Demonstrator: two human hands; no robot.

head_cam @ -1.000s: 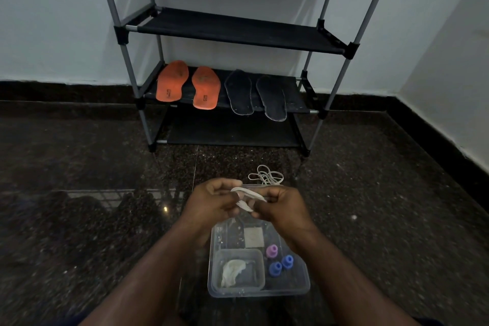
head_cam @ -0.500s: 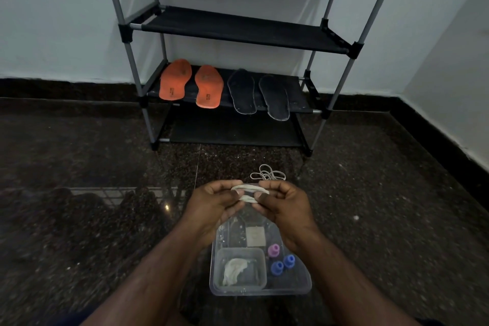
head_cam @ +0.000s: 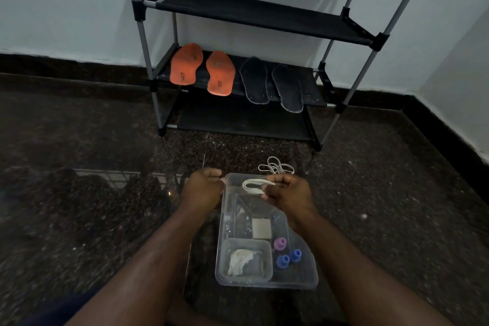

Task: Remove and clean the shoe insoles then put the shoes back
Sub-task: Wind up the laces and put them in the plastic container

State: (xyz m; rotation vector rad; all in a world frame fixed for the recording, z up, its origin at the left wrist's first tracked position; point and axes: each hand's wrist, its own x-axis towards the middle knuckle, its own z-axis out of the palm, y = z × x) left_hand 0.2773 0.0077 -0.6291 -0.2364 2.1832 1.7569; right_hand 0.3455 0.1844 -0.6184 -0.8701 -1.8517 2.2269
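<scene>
- Two orange insoles (head_cam: 202, 71) and two black insoles (head_cam: 271, 85) lie side by side on the rack's (head_cam: 264, 18) middle shelf, upper centre of the frame; their heels overhang the shelf's front edge.
- The shelf above and the bottom shelf carry nothing visible.
- Open dark floor (head_cam: 79, 153) lies between the rack's front and the tub (head_cam: 267, 284) at lower centre; more floor spreads to the left and right of the frame.
- A loose white lace (head_cam: 275, 168) lies on the floor just beyond the tub's far rim.
- The right hand (head_cam: 288, 193) hovers over the tub's far end, fingers curled, pinching a folded white lace bundle (head_cam: 255, 185).
- The left hand (head_cam: 202, 188) is at the tub's far left corner, fingers curled; what it holds cannot be told.
- In the tub: a small tray with a white cloth (head_cam: 239, 259), a pale square pad (head_cam: 262, 229), one pink cap (head_cam: 280, 243) and two blue caps (head_cam: 288, 258).
</scene>
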